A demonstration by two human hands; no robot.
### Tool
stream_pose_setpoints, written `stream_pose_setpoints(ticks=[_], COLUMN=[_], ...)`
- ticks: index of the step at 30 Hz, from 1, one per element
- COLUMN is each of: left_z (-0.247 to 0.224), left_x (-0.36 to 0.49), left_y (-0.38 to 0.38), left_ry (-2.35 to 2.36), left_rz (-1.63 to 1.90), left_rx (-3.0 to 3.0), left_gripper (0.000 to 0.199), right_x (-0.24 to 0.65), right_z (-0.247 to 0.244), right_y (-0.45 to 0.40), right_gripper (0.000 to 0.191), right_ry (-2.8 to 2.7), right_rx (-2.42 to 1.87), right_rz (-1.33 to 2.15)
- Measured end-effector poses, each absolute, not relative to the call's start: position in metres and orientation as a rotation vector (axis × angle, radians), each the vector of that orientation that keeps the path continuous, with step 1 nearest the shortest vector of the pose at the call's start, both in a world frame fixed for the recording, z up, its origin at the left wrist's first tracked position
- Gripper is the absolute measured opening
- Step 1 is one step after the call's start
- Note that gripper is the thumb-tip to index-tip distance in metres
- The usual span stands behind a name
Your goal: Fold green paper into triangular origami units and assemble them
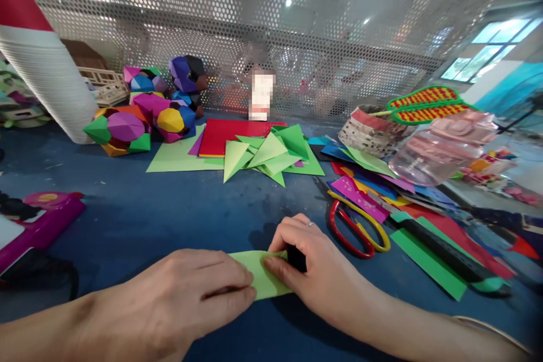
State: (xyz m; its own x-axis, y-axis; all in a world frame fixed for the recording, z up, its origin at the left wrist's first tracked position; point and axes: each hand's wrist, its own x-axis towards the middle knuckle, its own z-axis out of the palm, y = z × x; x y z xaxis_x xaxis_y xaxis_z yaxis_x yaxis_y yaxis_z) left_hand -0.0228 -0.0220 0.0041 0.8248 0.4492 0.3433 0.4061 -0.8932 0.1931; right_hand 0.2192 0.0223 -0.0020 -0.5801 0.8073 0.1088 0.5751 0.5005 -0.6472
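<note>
A light green sheet of folding paper (pixel 263 284) lies between my hands near the front of the blue table. My left hand (pixel 199 288) rests on its left part, fingers together and pressing it down. At the other end, my right hand (pixel 307 260) pinches the far right edge between thumb and fingers, where a small corner appears folded. Farther off sits a pile of folded green paper pieces (pixel 271 153). Red paper sheets (pixel 237 134) and a larger pale green sheet (pixel 173 155) lie under and beside that pile.
Scissors with red and yellow handles (pixel 360 232) lie right of my right hand, near a black-green cutter (pixel 449 249) and colored paper. A pink bottle (pixel 436 150) stands behind. At left are stacked paper cups (pixel 46 62), paper balls (pixel 123 127) and a purple device (pixel 51 215).
</note>
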Motion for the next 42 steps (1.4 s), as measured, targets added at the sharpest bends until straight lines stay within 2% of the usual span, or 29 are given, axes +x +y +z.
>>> stream_pose_setpoints(ticks=[10, 16, 21, 31, 38, 42], left_z=[-0.001, -0.003, -0.005, 0.003, -0.005, -0.002], left_x=[-0.019, -0.018, -0.018, -0.015, -0.023, -0.030], left_y=[-0.020, -0.020, -0.019, -0.016, -0.018, -0.021], left_ry=[0.573, 0.573, 0.574, 0.563, 0.618, 0.584], left_rz=[0.559, 0.578, 0.601, 0.596, 0.544, 0.551], left_rx=[2.890, 2.890, 2.896, 2.951, 2.840, 2.787], left_gripper=[0.028, 0.026, 0.029, 0.037, 0.038, 0.043], right_x=[0.220, 0.218, 0.218, 0.236, 0.247, 0.248], right_z=[-0.004, -0.002, -0.001, 0.003, 0.014, 0.018], right_y=[0.018, 0.007, 0.002, 0.008, 0.016, 0.017], right_gripper=[0.017, 0.039, 0.047, 0.076, 0.079, 0.067], right_ry=[-2.330, -2.364, -2.458, -2.551, -2.619, -2.711], right_rx=[-1.175, -1.167, -1.153, -1.068, -0.933, -0.855], right_rz=[0.761, 0.742, 0.687, 0.836, 0.987, 0.928])
